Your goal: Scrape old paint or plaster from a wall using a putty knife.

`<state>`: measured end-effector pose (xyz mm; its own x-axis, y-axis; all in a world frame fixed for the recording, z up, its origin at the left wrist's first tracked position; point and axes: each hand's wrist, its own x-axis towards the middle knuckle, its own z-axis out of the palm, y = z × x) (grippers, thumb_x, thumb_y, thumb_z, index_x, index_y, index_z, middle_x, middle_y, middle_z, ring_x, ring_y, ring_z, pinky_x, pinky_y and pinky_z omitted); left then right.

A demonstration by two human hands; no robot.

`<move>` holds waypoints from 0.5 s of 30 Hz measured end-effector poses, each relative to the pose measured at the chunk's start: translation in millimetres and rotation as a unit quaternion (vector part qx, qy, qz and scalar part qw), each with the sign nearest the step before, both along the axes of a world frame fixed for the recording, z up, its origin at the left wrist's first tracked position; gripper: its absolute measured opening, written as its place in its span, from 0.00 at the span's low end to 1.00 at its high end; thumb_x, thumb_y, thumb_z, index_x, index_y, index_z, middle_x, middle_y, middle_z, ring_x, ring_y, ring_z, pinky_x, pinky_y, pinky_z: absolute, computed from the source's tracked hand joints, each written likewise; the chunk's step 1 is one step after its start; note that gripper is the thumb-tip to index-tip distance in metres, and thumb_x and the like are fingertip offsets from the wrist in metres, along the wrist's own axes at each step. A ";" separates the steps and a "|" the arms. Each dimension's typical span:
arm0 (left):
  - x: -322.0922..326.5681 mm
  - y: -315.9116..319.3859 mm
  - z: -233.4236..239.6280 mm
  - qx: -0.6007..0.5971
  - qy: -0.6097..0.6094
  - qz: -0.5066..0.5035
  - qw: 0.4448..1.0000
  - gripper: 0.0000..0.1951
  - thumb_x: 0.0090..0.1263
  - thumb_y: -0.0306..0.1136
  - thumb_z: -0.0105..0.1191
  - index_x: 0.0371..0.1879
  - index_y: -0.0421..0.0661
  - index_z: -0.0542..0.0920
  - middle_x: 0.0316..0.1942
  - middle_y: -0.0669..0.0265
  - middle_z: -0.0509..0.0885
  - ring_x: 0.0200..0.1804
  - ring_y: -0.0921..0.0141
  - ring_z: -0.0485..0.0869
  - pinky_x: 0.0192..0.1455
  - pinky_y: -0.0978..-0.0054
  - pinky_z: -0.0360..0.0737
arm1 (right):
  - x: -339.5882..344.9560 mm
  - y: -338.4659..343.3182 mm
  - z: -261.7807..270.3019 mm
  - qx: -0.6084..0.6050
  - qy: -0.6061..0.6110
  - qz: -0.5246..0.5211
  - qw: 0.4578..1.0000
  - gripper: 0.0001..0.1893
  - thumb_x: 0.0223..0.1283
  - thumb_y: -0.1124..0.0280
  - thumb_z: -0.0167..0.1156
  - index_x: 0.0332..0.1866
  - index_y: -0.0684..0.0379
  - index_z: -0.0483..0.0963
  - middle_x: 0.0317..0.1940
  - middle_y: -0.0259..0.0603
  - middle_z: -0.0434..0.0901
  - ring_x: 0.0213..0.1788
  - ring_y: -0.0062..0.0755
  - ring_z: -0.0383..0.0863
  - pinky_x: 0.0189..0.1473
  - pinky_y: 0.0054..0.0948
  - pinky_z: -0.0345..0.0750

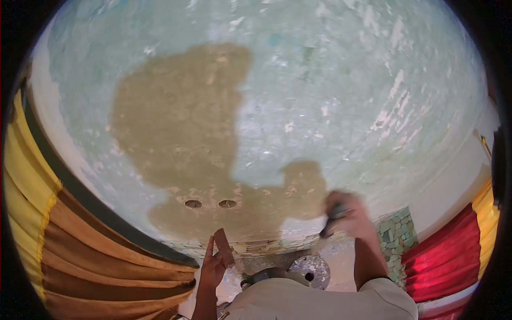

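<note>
My left hand (pixel 213 267) holds a flat, reddish-brown rectangular piece (pixel 225 249), perhaps folded sandpaper, low in front of the wall. One finger points up beside it. To the right, my right hand (pixel 357 218) is closed around a dark hand tool (pixel 330 226). Motion blurs both, so the tool's kind is unclear and I cannot tell whether it touches the wall. Before me rises a pale green painted wall (pixel 280 108), with scuffs and whitish bare patches across it. A large shadow with an arm-like shape falls on its left and middle.
Two round recesses (pixel 210 204) open low in the wall. Stone cladding (pixel 260 246) runs along its foot. A speckled round disc (pixel 316 272) with a dark hole sits below. Brown-and-yellow curtains (pixel 116 256) hang left, a red curtain (pixel 444 252) right.
</note>
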<state>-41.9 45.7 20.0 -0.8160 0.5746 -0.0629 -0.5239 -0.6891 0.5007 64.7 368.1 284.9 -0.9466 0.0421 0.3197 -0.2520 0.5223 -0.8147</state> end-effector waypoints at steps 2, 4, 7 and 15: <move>-13.0 13.8 13.9 -0.009 0.014 -0.022 1.000 0.41 0.66 0.25 0.54 0.75 0.56 0.45 0.56 0.51 0.75 0.54 0.59 0.78 0.45 0.60 0.79 | 26.4 44.8 -14.3 -0.303 0.360 -0.145 0.870 0.10 0.59 0.62 0.60 0.30 0.57 0.73 0.31 0.32 0.73 0.33 0.28 0.72 0.33 0.26 0.70; -23.9 26.5 25.2 -0.016 0.040 -0.044 0.998 0.41 0.66 0.24 0.54 0.75 0.55 0.45 0.57 0.52 0.74 0.55 0.59 0.77 0.47 0.62 0.78 | 52.8 72.2 -3.8 -0.371 0.510 -0.070 0.773 0.13 0.67 0.60 0.54 0.47 0.57 0.70 0.39 0.37 0.72 0.35 0.25 0.70 0.38 0.27 0.71; -35.8 34.3 24.5 -0.014 0.078 -0.079 0.994 0.41 0.66 0.23 0.53 0.75 0.55 0.46 0.58 0.53 0.74 0.56 0.59 0.77 0.49 0.64 0.78 | 67.6 81.5 -23.6 -0.424 0.434 -0.250 0.755 0.19 0.62 0.64 0.60 0.55 0.58 0.67 0.40 0.38 0.73 0.39 0.28 0.75 0.43 0.27 0.74; -54.9 47.6 71.9 -0.145 0.234 -0.038 0.961 0.38 0.65 0.22 0.51 0.74 0.48 0.50 0.56 0.62 0.77 0.50 0.75 0.77 0.52 0.75 0.72 | 45.1 2.5 -123.6 -0.405 -0.044 -0.130 0.904 0.19 0.52 0.84 0.54 0.50 0.59 0.63 0.32 0.36 0.71 0.30 0.28 0.77 0.31 0.30 0.78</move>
